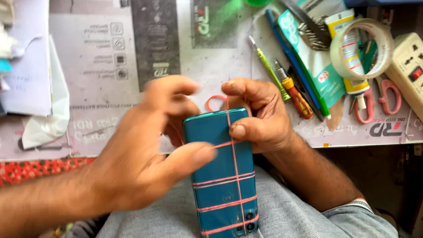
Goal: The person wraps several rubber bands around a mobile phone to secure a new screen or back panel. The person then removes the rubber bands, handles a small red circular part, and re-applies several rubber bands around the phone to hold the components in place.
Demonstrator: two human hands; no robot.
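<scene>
The left hand point(143, 150) pinched a red band point(222, 144) against the teal phone point(222, 176), thumb and fingers closed on it, while the right hand point(259, 115) clamped the phone's top edge over the lap, just below the table point(189, 44). Several bands already crossed the phone's lower half and one ran lengthwise. The upper part looked unfinished, and a spare band point(215, 102) lay beyond, near the screwdrivers point(282, 84).

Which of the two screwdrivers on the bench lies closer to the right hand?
The orange-handled screwdriver, right beside the right hand. The green-handled screwdriver lies farther up the bench.
</scene>
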